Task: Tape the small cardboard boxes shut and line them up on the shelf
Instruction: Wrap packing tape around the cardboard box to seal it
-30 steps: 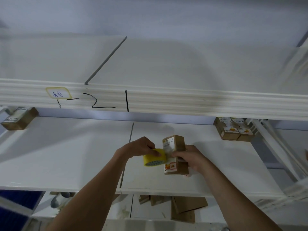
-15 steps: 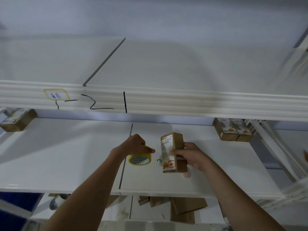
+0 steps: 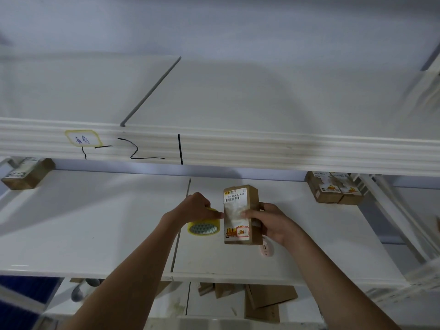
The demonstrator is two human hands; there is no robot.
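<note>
Brown labelled cardboard box (image 3: 240,215), upright, right hand (image 3: 269,222) gripping

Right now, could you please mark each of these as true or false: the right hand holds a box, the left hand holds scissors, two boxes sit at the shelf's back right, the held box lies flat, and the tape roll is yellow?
1. The right hand holds a box. True.
2. The left hand holds scissors. False: it grips a tape roll.
3. Two boxes sit at the back right of the shelf. True.
4. The held box lies flat. False: it stands on end.
5. The tape roll is yellow. True.
</note>
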